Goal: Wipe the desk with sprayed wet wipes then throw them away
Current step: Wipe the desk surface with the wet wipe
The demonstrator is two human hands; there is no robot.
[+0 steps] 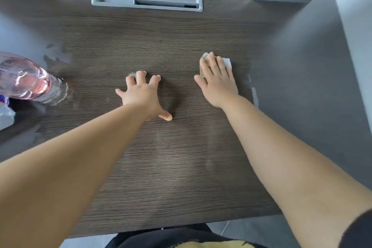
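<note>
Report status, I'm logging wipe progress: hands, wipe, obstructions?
Right hand flat on wipe. Left hand spread, fingertips on desk. Bottle far left, clear of wipe.

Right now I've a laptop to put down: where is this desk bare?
Bare: the near desk between the forearms, and the band between the grey tray and the left hand. Crowded: left edge by the bottle; the right hand presses a wipe.

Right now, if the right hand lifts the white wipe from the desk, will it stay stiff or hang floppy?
Probably floppy: the wipe looks thin and crumpled under the flat right hand. Likely light; if damp, it may cling to the desk.
</note>
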